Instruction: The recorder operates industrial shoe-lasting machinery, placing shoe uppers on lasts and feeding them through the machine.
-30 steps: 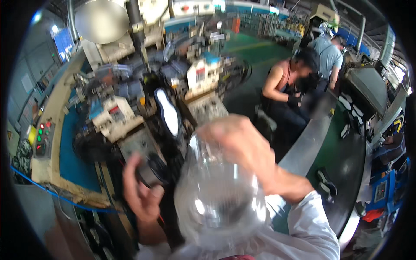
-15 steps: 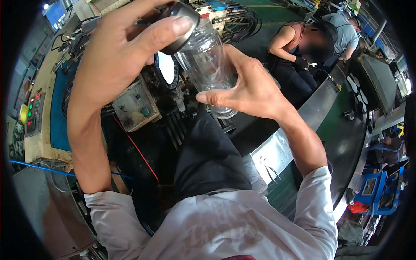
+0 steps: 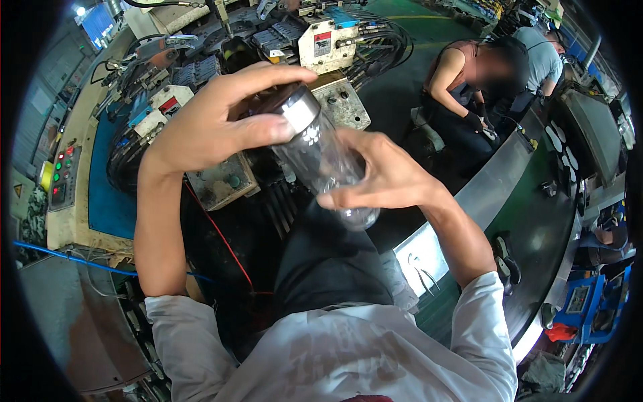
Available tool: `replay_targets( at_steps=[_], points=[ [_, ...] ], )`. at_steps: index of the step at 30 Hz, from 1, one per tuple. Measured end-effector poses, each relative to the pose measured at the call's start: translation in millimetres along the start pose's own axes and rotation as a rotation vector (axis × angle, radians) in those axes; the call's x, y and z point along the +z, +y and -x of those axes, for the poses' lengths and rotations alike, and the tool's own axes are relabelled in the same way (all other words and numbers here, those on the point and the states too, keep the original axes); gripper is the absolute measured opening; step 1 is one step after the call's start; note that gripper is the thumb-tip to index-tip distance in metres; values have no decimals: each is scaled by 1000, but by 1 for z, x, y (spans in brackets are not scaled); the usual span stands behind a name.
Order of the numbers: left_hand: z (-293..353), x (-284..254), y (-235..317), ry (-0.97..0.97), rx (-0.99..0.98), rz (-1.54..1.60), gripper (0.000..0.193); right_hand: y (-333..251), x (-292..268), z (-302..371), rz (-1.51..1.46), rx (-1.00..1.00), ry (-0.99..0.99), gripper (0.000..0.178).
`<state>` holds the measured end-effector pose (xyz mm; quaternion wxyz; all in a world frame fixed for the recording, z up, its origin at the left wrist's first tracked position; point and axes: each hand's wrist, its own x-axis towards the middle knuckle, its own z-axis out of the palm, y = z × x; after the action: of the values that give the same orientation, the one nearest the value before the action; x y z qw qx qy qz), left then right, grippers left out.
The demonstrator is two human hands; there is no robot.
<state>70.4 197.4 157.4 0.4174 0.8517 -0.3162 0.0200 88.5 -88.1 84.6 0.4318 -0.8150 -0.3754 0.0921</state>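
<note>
Just above your lap you hold a clear bottle (image 3: 326,153) tilted, its dark, silver-banded cap (image 3: 301,110) up and to the left; your left hand (image 3: 211,130) has its fingers closed around the cap, and your right hand (image 3: 395,171) wraps its fingers about the lower body. Below, a red cord (image 3: 230,242) runs beside your dark trousers (image 3: 328,268). To your right, a bright metal sheet (image 3: 423,258) lies near a long dark desk (image 3: 532,231) bearing dark shoes (image 3: 507,262) and pale soles (image 3: 561,144). Ahead, a machine (image 3: 325,45) stands amid hoses, with a lit button panel (image 3: 65,175) at left. Beyond the desk's near part, a gloved co-worker (image 3: 449,84) sits bent forward; a second person (image 3: 541,60) is behind, and green floor (image 3: 408,23) stretches farther off.
</note>
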Motion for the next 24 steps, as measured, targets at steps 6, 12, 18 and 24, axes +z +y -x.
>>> replay_targets(
  at_steps=[6, 12, 18, 24],
  points=[
    [13, -6, -18, -171, 275, 454, 76, 15, 39, 0, -1351, 8, -627, 90],
    [44, 38, -50, 54, 169, 972, 107, 40, 88, -5, -1317, 12, -589, 111],
    [121, 112, -54, 395, -106, 1343, 61, 25, 111, -41, -1115, -3, -510, 114],
    [191, 2, -28, 908, -87, 827, 33, 20, 155, -75, -858, 2, -403, 73]
  ],
)
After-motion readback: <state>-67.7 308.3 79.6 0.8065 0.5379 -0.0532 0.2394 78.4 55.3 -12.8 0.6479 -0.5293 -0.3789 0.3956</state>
